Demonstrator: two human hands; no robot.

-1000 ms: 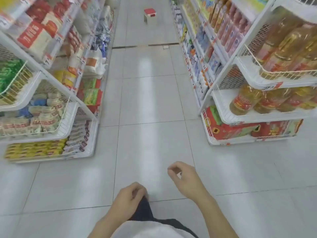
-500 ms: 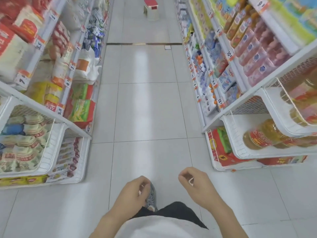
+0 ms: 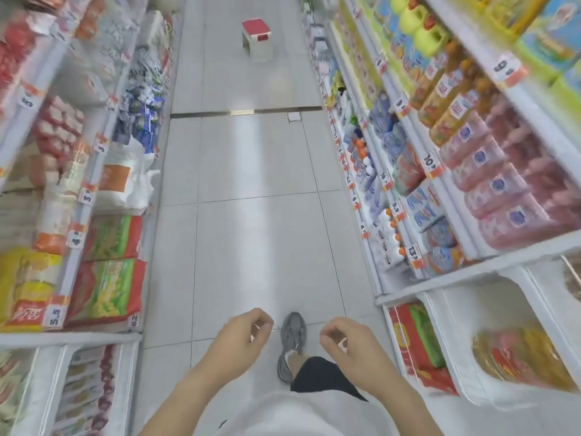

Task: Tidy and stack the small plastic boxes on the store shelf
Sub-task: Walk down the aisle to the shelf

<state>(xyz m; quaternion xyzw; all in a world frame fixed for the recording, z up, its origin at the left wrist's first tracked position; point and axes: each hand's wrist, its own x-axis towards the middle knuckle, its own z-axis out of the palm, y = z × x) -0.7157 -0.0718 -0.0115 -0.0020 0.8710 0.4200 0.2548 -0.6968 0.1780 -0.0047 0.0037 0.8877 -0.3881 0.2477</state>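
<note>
Low in front of our body, our left hand (image 3: 240, 336) and right hand (image 3: 349, 344) hang with fingers loosely curled and nothing in them, idle, which fits walking rather than handling. Between them a grey shoe (image 3: 292, 344) steps onto the tiled floor (image 3: 251, 231), so we judge we are on the way to the work, not at it. To our left, the shelf (image 3: 72, 234) carries green and red bags (image 3: 110, 287) stood face out behind price tags. To our right, another shelf (image 3: 465, 272) holds pink pouches (image 3: 509, 196) and bottles, with oil bottles in a white basket (image 3: 465, 341) low down, heavy goods kept near the floor. Far down the aisle a red-topped stool (image 3: 257, 39) stands alone on the floor, perhaps left for someone working low. The small plastic boxes we cannot pick out on either side; the blur hides much, so the tidying has not begun.
</note>
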